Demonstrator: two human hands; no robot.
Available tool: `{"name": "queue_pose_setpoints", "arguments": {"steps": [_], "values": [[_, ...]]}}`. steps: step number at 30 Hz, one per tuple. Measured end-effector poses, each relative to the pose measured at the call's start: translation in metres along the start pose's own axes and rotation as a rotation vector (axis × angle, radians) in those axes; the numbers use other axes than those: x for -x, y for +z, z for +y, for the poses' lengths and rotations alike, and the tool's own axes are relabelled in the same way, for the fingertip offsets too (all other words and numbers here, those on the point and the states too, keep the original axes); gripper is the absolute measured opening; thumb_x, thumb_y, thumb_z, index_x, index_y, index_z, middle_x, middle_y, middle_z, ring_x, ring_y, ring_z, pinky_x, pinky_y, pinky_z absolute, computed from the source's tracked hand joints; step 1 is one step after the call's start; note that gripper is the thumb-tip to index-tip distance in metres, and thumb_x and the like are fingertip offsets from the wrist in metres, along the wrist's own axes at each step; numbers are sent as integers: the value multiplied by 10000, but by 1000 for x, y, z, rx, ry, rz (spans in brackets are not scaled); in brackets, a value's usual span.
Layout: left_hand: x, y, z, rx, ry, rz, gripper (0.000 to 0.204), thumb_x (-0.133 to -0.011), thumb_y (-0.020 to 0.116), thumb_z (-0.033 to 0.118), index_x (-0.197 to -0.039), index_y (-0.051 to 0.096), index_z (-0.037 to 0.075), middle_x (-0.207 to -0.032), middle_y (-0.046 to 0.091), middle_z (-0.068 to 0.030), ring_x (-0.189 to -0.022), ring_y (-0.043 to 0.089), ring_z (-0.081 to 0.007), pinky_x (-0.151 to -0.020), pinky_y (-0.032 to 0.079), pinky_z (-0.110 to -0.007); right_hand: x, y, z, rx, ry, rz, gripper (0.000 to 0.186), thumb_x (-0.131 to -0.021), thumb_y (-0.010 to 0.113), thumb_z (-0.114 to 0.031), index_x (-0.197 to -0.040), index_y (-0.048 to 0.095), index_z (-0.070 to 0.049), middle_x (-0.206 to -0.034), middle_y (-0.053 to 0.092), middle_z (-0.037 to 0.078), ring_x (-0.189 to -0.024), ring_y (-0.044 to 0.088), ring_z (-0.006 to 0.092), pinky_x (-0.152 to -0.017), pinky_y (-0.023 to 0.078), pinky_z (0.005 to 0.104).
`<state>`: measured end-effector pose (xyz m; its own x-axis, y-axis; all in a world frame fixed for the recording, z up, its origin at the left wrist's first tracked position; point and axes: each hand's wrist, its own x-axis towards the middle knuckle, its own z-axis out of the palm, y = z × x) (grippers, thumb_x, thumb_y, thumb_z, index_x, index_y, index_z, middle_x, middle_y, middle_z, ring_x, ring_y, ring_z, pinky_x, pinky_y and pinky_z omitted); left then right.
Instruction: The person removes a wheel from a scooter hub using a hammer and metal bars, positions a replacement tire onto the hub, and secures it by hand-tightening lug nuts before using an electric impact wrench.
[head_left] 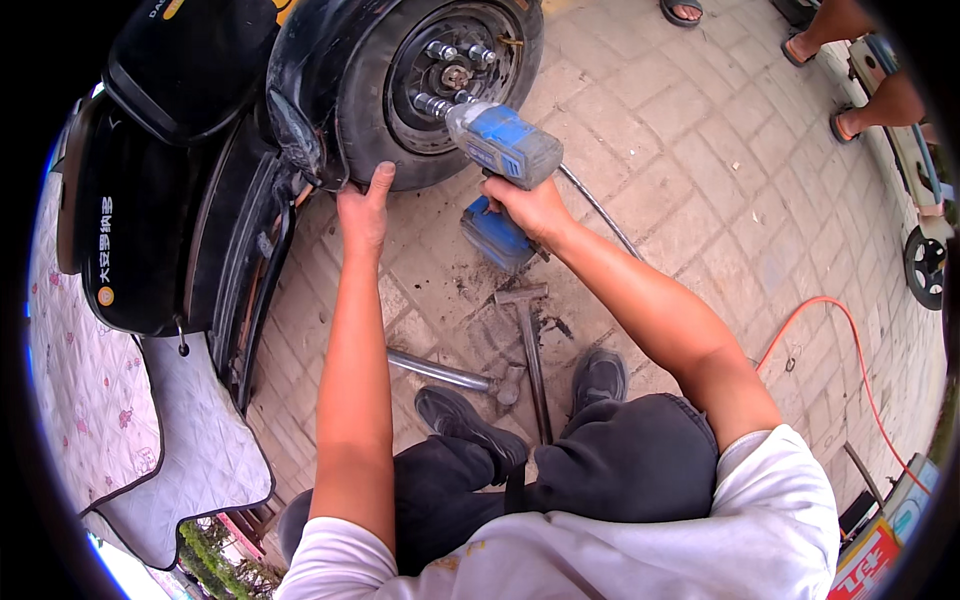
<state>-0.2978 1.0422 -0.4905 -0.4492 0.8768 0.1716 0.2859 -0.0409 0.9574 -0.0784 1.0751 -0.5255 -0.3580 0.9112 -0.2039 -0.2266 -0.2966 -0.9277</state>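
A black scooter wheel (420, 75) with a dark hub and several shiny nuts lies tilted at the top of the view. My right hand (530, 208) grips a blue cordless impact wrench (503, 145), whose socket end is pressed to a nut on the hub. My left hand (363, 210) lies flat against the lower edge of the tyre, fingers together, holding nothing. I am crouched, and my black shoes (470, 425) and dark trousers show below.
A hammer (527, 340) and a metal bar (437, 371) lie on the brick paving by my feet. An orange hose (845, 345) curves at right. The scooter's black body (170, 190) with a quilted cover (160, 430) fills the left. Other people's feet (850, 100) stand top right.
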Motion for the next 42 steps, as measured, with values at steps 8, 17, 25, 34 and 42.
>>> {"name": "queue_pose_setpoints", "arguments": {"steps": [8, 17, 25, 34, 42], "values": [[4, -1, -16, 34, 54, 0, 791, -781, 777, 318, -1345, 382, -72, -1357, 462, -146, -1227, 448, -225, -1068, 291, -314, 1, 19, 5, -327, 155, -66, 216, -756, 619, -5, -964, 565, 3, -734, 562, 58, -580, 541, 169, -560, 453, 301], [5, 4, -20, 68, 7, -39, 865, -782, 780, 315, -1384, 288, -65, -1387, 423, -148, -1251, 427, -227, -1073, 285, -321, -28, -21, 20, 622, -561, 29, 350, -732, 726, -137, -1042, 615, -16, -838, 674, 99, -780, 660, 233, -727, 520, 329], [7, 7, -35, 116, -15, -41, 915, -769, 790, 309, -1412, 237, -34, -1406, 392, -145, -1277, 400, -222, -1091, 259, -326, -14, 6, 16, -57, 16, -50, 164, -748, 586, -1, -908, 552, 1, -680, 545, 44, -549, 518, 132, -535, 451, 290], [9, 14, -45, 148, -11, -44, 913, -770, 787, 297, -1431, 234, -5, -1432, 362, -130, -1297, 369, -225, -1099, 237, -325, -11, 7, 15, -88, 59, -41, 203, -735, 562, 30, -937, 544, 21, -661, 533, 59, -532, 506, 151, -520, 436, 285], [9, 13, -59, 98, -61, -92, 943, -765, 791, 322, -1431, 222, -27, -1423, 380, -137, -1293, 378, -229, -1096, 242, -323, -19, -11, 28, 156, -13, -31, 259, -756, 693, -116, -973, 595, -16, -849, 633, 73, -752, 606, 176, -695, 495, 325]]}}
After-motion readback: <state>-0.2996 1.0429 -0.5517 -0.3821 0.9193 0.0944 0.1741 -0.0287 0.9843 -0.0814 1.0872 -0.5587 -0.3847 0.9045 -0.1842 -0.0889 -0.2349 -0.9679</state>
